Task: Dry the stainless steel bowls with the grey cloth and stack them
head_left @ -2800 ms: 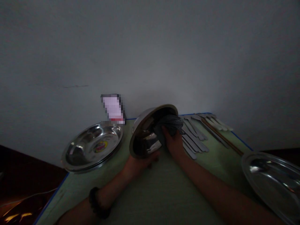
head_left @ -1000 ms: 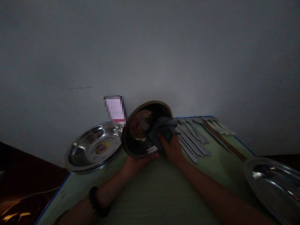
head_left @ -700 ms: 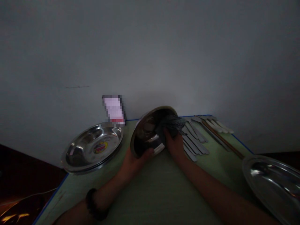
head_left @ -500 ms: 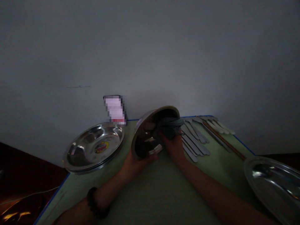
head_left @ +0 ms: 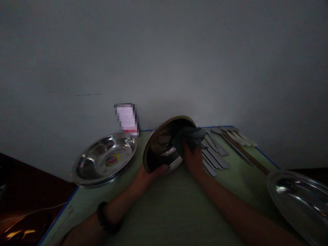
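A shiny metal bowl (head_left: 160, 150) is tilted on its side, its opening facing me and to the right. My left hand (head_left: 148, 176) grips its lower left rim, the thumb lying over the edge and the other fingers hidden behind. A dark grey checked cloth (head_left: 193, 136) is bunched in my right hand (head_left: 192, 157), which presses it against the inside of the bowl near the right rim. The fingertips of that hand are hidden by the cloth.
Stacked metal plates (head_left: 89, 171) lie at the left. Behind them a phone (head_left: 126, 118) leans on the wall. Several metal utensils (head_left: 215, 159), chopsticks (head_left: 243, 153) and white spoons (head_left: 241, 138) lie on the green table (head_left: 174, 212). An oval metal tray (head_left: 289, 201) stands at the right.
My right hand and the cloth have moved slightly right, toward the bowl's rim. The bowl has turned a little, and my left hand still holds it.
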Demonstrator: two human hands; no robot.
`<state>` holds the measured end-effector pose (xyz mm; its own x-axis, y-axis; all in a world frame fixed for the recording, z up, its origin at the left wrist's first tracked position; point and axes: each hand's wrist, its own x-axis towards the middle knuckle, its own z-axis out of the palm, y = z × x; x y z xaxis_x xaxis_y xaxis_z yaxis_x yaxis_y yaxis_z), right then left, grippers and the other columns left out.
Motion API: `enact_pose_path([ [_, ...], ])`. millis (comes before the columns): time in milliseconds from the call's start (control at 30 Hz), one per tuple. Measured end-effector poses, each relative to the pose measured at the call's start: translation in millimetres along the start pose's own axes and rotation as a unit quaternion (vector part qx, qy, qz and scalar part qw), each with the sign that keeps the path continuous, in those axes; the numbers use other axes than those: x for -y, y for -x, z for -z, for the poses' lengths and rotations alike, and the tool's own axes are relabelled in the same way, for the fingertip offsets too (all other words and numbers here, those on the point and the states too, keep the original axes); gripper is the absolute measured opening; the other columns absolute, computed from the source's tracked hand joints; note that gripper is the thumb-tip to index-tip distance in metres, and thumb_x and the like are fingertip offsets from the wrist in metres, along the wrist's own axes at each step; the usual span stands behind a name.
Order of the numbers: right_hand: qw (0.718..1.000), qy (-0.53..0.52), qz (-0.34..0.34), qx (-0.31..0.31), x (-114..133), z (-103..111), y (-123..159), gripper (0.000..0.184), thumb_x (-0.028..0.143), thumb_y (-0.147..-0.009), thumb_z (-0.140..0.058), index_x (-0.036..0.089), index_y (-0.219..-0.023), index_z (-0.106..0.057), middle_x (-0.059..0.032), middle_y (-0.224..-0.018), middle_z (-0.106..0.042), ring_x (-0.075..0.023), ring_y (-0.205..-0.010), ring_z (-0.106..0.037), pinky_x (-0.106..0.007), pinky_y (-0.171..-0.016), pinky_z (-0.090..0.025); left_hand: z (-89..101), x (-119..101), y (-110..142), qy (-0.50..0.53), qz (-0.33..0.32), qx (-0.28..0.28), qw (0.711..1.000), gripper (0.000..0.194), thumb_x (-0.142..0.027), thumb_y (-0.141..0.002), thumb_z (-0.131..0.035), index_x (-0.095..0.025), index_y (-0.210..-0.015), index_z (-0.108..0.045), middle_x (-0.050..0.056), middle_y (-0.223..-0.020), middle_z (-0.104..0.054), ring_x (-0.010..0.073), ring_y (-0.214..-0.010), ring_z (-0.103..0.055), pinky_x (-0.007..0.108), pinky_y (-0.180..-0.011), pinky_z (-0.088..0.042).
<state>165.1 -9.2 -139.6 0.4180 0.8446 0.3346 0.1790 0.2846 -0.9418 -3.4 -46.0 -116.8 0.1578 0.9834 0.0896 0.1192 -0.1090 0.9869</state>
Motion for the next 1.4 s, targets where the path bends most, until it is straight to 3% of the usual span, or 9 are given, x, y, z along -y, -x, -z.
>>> enact_pose_path([
  [100, 1.0, 0.01, -0.016, 0.014, -0.2, -0.1, 1.1, 0.037, 0.05, -0.08, -0.053, 0.018, -0.094, -0.064, -0.012, -0.098, -0.07, -0.0286, -0.104, -0.06, -0.044, -0.095, -0.042, -1.3, 3.5, -2.2, 0.021, -0.033, -0.023, 0.999, 0.077, -0.046, -0.061, -0.078, -0.017, -0.129, -0.054, 0.011, -0.134, -0.06, 0.0305, -0.128, -0.049, 0.045, -0.11, -0.037],
  [300, 1.0, 0.01, 0.019, 0.016, -6.4, -3.5, 1.3, 0.043, 0.045, -0.075, -0.063, 0.016, -0.105, -0.06, -0.0132, -0.106, -0.066, -0.0269, -0.098, -0.06, -0.045, -0.09, -0.046, -6.3, 6.6, 4.3, -0.058, -0.038, 0.076, 0.995, 0.07, -0.035, -0.059, -0.082, -0.026, -0.124, -0.057, 0.006, -0.132, -0.061, 0.029, -0.125, -0.053, 0.045, -0.108, -0.039],
  [567, 0.994, 0.085, 0.059, 0.029, -15.2, -2.6, -0.6, 0.069, 0.047, -0.058, -0.077, 0.014, -0.113, -0.051, -0.0167, -0.117, -0.053, -0.0333, -0.109, -0.052, -0.051, -0.094, -0.042, -9.4, -0.2, 2.1, -0.049, 0.002, 0.048, 0.998, 0.056, -0.032, -0.06, -0.081, -0.021, -0.113, -0.064, 0.007, -0.126, -0.066, 0.0301, -0.122, -0.055, 0.05, -0.11, -0.036],
  [800, 0.994, 0.071, 0.083, 0.001, -14.8, -0.7, -2.5, 0.053, 0.043, -0.076, -0.064, 0.015, -0.117, -0.046, -0.0141, -0.113, -0.056, -0.0296, -0.108, -0.053, -0.051, -0.097, -0.04, -11.3, 7.7, 0.8, -0.051, -0.034, -0.024, 0.998, 0.052, -0.037, -0.066, -0.075, -0.022, -0.115, -0.062, 0.009, -0.127, -0.065, 0.0319, -0.125, -0.052, 0.052, -0.11, -0.035],
  [967, 0.991, 0.04, 0.127, 0.01, -12.5, 4.3, -10.2, 0.035, 0.034, -0.079, -0.062, 0.019, -0.108, -0.05, -0.0082, -0.101, -0.059, -0.0237, -0.093, -0.056, -0.045, -0.087, -0.046, -5.7, 9.4, 4.8, -0.016, -0.176, -0.11, 0.978, 0.064, -0.033, -0.074, -0.069, -0.024, -0.132, -0.045, 0.009, -0.137, -0.055, 0.0298, -0.126, -0.051, 0.049, -0.105, -0.04],
  [1100, 0.986, 0.031, 0.165, 0.01, -12.9, 6.9, -11.9, 0.027, 0.029, -0.08, -0.059, 0.02, -0.103, -0.049, -0.0061, -0.098, -0.057, -0.022, -0.093, -0.055, -0.042, -0.085, -0.047, -7.9, 8.4, 13.7, 0.011, -0.268, -0.069, 0.961, 0.065, -0.027, -0.077, -0.066, -0.032, -0.136, -0.04, 0.005, -0.142, -0.047, 0.0274, -0.131, -0.044, 0.043, -0.106, -0.039],
  [1200, 0.983, 0.063, 0.175, 0.0, -14.3, 6.9, -11.0, 0.028, 0.03, -0.079, -0.06, 0.02, -0.102, -0.048, -0.0067, -0.098, -0.054, -0.0234, -0.096, -0.054, -0.043, -0.087, -0.046, -14.2, 8.7, 17.4, 0.076, -0.248, -0.053, 0.964, 0.056, -0.031, -0.078, -0.064, -0.032, -0.13, -0.044, 0.003, -0.146, -0.042, 0.0283, -0.136, -0.037, 0.043, -0.107, -0.037],
  [1267, 0.98, 0.104, 0.168, -0.001, -16.2, 6.6, -10.1, 0.033, 0.032, -0.077, -0.06, 0.018, -0.104, -0.048, -0.0084, -0.099, -0.053, -0.0252, -0.095, -0.053, -0.045, -0.085, -0.046, -17.6, 8.4, 17.0, 0.093, -0.192, -0.083, 0.973, 0.046, -0.032, -0.08, -0.062, -0.029, -0.123, -0.045, 0.005, -0.137, -0.051, 0.0278, -0.129, -0.046, 0.044, -0.104, -0.041],
  [1400, 0.977, 0.149, 0.155, 0.014, -20.2, 6.6, -8.3, 0.043, 0.034, -0.077, -0.06, 0.016, -0.113, -0.045, -0.0125, -0.106, -0.053, -0.0281, -0.101, -0.052, -0.048, -0.088, -0.045, -19.9, 6.5, 14.2, -0.017, -0.172, -0.162, 0.972, 0.043, -0.026, -0.081, -0.062, -0.025, -0.118, -0.04, 0.007, -0.12, -0.058, 0.0255, -0.115, -0.058, 0.044, -0.097, -0.047],
])
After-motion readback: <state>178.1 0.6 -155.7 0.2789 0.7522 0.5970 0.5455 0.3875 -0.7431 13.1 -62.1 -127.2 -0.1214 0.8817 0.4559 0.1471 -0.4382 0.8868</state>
